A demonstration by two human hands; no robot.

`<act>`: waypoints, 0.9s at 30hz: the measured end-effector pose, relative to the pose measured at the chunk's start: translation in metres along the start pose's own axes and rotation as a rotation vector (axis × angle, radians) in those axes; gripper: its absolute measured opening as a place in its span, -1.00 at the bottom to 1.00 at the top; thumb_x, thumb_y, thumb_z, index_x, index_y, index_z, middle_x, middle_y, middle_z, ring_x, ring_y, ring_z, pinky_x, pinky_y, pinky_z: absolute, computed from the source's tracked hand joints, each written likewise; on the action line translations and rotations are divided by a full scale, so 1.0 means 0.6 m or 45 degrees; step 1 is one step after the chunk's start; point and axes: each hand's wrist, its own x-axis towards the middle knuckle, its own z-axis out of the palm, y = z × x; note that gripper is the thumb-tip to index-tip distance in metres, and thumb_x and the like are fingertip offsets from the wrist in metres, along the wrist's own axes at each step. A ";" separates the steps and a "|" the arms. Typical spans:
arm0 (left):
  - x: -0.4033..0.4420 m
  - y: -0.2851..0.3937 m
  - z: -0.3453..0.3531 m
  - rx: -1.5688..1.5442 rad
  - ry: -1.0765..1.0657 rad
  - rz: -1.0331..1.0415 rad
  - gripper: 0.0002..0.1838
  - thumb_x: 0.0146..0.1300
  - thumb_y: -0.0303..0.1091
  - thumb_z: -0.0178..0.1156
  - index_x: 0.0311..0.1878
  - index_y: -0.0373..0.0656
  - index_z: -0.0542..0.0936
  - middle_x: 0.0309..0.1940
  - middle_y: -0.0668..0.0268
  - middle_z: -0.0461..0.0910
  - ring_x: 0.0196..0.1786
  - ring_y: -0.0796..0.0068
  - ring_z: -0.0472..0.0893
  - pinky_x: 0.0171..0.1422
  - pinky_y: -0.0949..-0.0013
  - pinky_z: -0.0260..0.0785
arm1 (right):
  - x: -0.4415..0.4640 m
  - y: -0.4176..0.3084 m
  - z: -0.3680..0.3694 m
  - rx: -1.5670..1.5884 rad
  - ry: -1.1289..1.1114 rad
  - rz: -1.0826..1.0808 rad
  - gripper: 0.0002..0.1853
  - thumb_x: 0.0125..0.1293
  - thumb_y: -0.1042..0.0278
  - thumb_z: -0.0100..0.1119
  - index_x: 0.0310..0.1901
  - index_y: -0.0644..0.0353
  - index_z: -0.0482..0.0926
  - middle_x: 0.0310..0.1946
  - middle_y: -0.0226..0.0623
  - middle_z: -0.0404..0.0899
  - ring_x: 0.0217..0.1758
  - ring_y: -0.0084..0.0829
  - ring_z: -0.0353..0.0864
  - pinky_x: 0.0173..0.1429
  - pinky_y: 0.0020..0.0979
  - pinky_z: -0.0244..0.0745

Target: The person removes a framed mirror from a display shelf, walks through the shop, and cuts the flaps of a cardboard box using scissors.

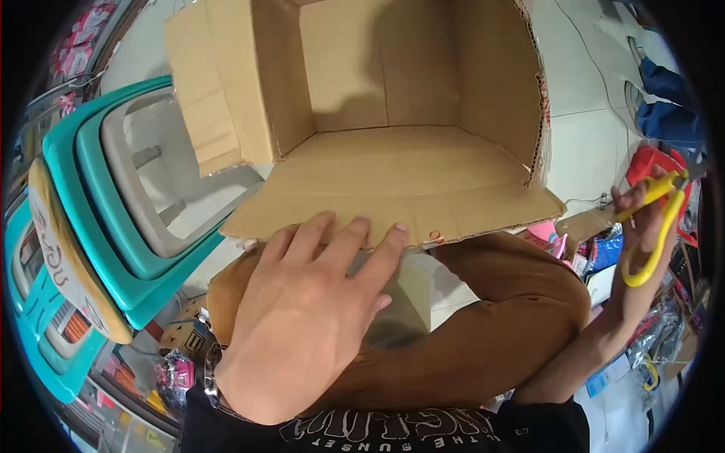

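An opened cardboard box [381, 68] lies in front of me, its inside facing me. Its near flap [408, 208] stretches over my knees. My left hand [310, 309] rests its fingertips on this flap's edge, fingers spread and the thumb apart. Off to the right, my right hand [642, 215] is closed around the yellow handles of a pair of scissors [655, 241]. The dark blades point up and away, apart from the box. Another flap [208, 83] sticks out on the box's left side.
Stacked teal and grey plastic stools [94, 215] stand close by on the left, with shelves of packaged goods beyond. Plastic-wrapped items [604, 253] and a red object [653, 162] lie at the right. A thin cable [596, 68] crosses the tiled floor [578, 140].
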 end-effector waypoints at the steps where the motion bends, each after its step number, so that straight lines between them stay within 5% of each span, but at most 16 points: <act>1: -0.004 0.006 0.000 0.015 0.056 -0.023 -0.59 0.20 -0.27 0.18 0.13 -0.14 0.54 -0.04 0.24 0.59 0.02 0.15 0.55 0.12 0.19 0.37 | -0.001 0.001 -0.011 0.098 -0.057 -0.064 -0.44 0.48 0.02 -0.04 0.31 0.29 0.28 -0.10 -0.26 0.42 -0.02 -0.36 0.53 0.30 -0.14 0.33; 4: 0.049 0.023 -0.001 0.046 0.123 0.013 -0.72 0.22 -0.34 0.14 -0.01 -0.16 0.55 -0.13 0.18 0.60 -0.03 0.13 0.57 0.11 0.17 0.35 | 0.028 -0.004 -0.030 0.011 -0.013 -0.233 -0.47 0.45 0.12 0.06 0.31 0.25 0.29 -0.08 -0.28 0.44 -0.02 -0.42 0.52 0.19 -0.26 0.43; 6: 0.117 0.048 -0.015 0.049 0.157 0.041 -0.85 0.23 -0.42 0.10 -0.15 -0.19 0.56 -0.22 0.13 0.60 -0.07 0.10 0.59 0.10 0.15 0.33 | 0.087 -0.010 -0.037 -0.069 0.148 -0.096 -0.48 0.38 0.30 0.17 0.32 0.19 0.30 -0.10 -0.29 0.47 -0.05 -0.45 0.52 0.05 -0.43 0.48; 7: 0.160 0.068 -0.025 0.146 0.119 0.014 -0.88 0.22 -0.40 0.11 -0.20 -0.18 0.55 -0.25 0.12 0.61 -0.12 0.10 0.60 0.07 0.15 0.32 | 0.132 -0.019 -0.044 -0.114 0.192 -0.061 -0.38 0.19 0.29 0.41 0.23 0.18 0.34 -0.13 -0.20 0.52 -0.14 -0.39 0.58 -0.12 -0.43 0.52; 11: 0.319 0.144 0.024 0.207 0.267 -0.002 -0.84 0.16 -0.29 0.18 -0.23 -0.13 0.54 -0.31 0.14 0.63 -0.23 0.06 0.62 -0.03 0.16 0.33 | 0.236 0.012 -0.070 -0.309 -0.015 0.006 -0.17 0.03 0.00 0.54 0.19 0.31 0.32 -0.18 -0.05 0.60 -0.23 -0.22 0.63 -0.21 -0.30 0.53; 14: 0.323 0.194 0.100 0.267 0.524 0.218 -0.73 0.13 -0.22 0.23 -0.11 -0.06 0.57 -0.31 0.17 0.66 -0.24 0.07 0.64 -0.09 0.13 0.40 | 0.186 0.079 -0.048 -0.444 -0.038 -0.038 -0.14 0.00 -0.12 0.52 0.16 0.28 0.32 -0.20 -0.01 0.61 -0.28 -0.14 0.64 -0.18 -0.19 0.53; 22: 0.187 0.241 0.196 0.314 -0.059 0.103 -0.62 0.19 -0.29 0.15 0.11 0.10 0.59 -0.22 0.15 0.70 -0.23 0.03 0.67 -0.20 -0.02 0.46 | 0.054 0.168 -0.070 -0.536 -0.040 0.225 -0.48 0.17 0.22 0.25 0.09 0.31 0.35 -0.15 0.06 0.62 -0.08 -0.01 0.63 -0.02 -0.17 0.51; 27: 0.225 0.206 0.216 0.448 -0.206 0.118 -0.61 0.16 -0.35 0.14 0.10 0.07 0.59 -0.23 0.14 0.70 -0.25 0.01 0.66 -0.20 0.01 0.47 | 0.076 0.263 -0.073 -0.111 0.207 0.310 -0.57 0.17 0.37 0.07 0.09 0.30 0.35 -0.14 0.10 0.61 -0.11 0.00 0.63 -0.05 -0.12 0.52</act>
